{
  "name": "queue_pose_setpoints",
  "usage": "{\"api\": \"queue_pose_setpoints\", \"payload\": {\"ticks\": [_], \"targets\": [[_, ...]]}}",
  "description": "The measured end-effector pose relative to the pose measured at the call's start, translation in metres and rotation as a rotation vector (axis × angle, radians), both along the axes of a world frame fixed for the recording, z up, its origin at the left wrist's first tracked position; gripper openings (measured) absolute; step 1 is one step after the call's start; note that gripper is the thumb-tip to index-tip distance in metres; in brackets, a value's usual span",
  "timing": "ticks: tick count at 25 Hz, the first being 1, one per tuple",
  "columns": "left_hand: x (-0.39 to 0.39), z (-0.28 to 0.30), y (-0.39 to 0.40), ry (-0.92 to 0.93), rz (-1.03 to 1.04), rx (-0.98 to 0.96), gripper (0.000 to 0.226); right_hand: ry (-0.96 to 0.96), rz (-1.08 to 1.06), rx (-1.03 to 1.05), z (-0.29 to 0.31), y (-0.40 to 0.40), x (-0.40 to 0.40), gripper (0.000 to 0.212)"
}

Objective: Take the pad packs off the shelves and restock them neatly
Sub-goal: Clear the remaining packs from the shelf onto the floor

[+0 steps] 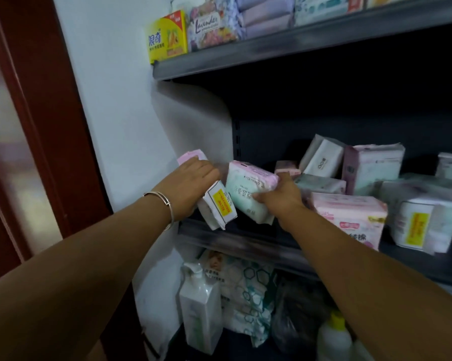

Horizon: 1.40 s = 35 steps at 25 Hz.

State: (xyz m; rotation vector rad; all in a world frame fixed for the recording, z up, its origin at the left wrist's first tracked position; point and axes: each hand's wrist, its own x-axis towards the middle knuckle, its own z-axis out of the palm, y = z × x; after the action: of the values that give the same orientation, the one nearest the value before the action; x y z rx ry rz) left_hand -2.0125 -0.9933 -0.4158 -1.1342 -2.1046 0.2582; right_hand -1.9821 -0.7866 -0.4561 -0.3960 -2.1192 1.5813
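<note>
The one head-worn view looks forward and down, close to the middle shelf (245, 238) (wide-angle, edges bowed).

The dark grey middle shelf (235, 237) looks like painted metal with a dull sheen along its near edge. The mint-and-pink pad pack (248, 190) and the white pad pack with a yellow sticker (218, 208) at its left end wear thin, crinkled, slightly glossy plastic film. A smooth, shiny metal bangle (161, 201) rings the left wrist. Far left, the reddish-brown door frame (37, 105) looks like polished wood.
</note>
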Motion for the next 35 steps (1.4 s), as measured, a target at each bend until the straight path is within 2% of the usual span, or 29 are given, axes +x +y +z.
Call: {"api": "queue_pose_setpoints", "payload": {"ticks": [2,7,11,13,15,17,19,21,23,26,28,30,32,35], "targets": [[0.004,0.002,0.011,0.020,-0.004,-0.028,0.059,-0.027,0.001,0.043,0.003,0.009,0.008,0.055],[0.012,0.002,0.034,0.111,-0.041,-0.056,0.060,-0.133,0.000,0.454,0.004,0.008,0.029,0.059],[0.003,0.008,0.051,0.160,-0.038,-0.063,0.056,-0.340,0.026,0.618,0.005,0.010,0.025,0.082],[-0.002,0.020,0.061,0.187,-0.031,-0.084,0.058,-0.370,0.020,0.746,0.024,0.016,0.022,0.066],[-0.006,0.036,0.071,0.186,0.020,-0.082,0.054,-0.271,0.009,0.729,0.053,0.027,0.022,0.038],[-0.009,0.052,0.084,0.218,0.080,-0.107,0.048,-0.218,-0.069,0.796,0.075,0.049,0.025,0.026],[-0.014,0.064,0.101,0.269,0.040,-0.078,0.048,-0.249,-0.138,0.995,0.085,0.077,0.028,0.031],[-0.020,0.069,0.121,0.302,-0.021,-0.041,0.050,-0.406,-0.180,1.229,0.081,0.108,0.032,0.043],[-0.024,0.068,0.144,0.298,-0.085,-0.018,0.047,-0.553,-0.179,1.366,0.067,0.137,0.035,0.055],[-0.031,0.058,0.180,0.317,-0.231,0.033,0.024,-0.609,-0.221,1.470,0.051,0.167,0.038,0.068],[-0.031,0.058,0.201,0.233,-0.236,0.074,0.034,-0.574,-0.291,1.512,0.052,0.180,0.040,0.066],[-0.028,0.058,0.215,0.043,-0.070,0.013,0.045,-0.564,-0.330,1.497,0.056,0.192,0.045,0.059],[-0.026,0.058,0.226,0.011,0.004,-0.028,0.054,-0.572,-0.350,1.446,0.058,0.204,0.053,0.052],[-0.025,0.054,0.238,0.044,-0.016,-0.017,0.063,-0.576,-0.353,1.371,0.057,0.216,0.065,0.051]]}}
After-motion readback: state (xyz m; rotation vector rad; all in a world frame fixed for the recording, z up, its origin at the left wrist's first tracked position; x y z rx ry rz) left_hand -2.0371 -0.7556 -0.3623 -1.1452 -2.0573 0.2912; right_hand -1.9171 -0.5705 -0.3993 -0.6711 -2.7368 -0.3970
